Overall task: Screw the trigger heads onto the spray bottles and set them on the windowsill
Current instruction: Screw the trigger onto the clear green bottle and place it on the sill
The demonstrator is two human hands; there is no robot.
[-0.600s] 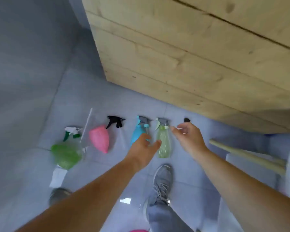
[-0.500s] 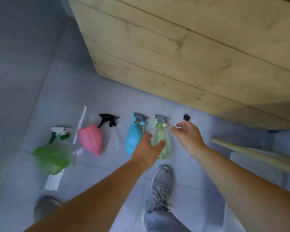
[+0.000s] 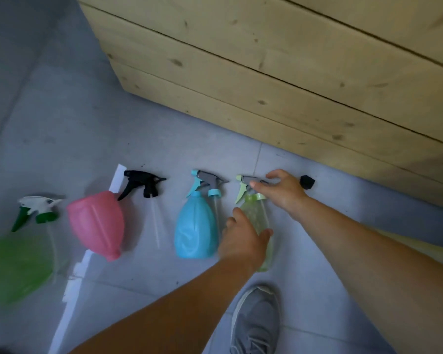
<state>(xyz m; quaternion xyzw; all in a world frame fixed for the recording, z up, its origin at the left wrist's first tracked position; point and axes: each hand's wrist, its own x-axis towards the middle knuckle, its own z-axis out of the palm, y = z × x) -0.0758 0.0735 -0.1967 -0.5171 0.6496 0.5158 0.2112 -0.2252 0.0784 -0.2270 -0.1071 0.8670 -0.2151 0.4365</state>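
A person crouches over spray bottles lying on the tiled floor. The left hand (image 3: pixel 243 241) now cups the pale green bottle (image 3: pixel 257 221), fingers curled loosely; the right hand (image 3: pixel 283 191), fingers spread, has reached its trigger head (image 3: pixel 248 183). Best to steady the bottle, seat the head squarely, then twist.

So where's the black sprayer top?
In the head view the black trigger head lies on the floor, left of centre, between the pink bottle and the blue bottle, not on any bottle.
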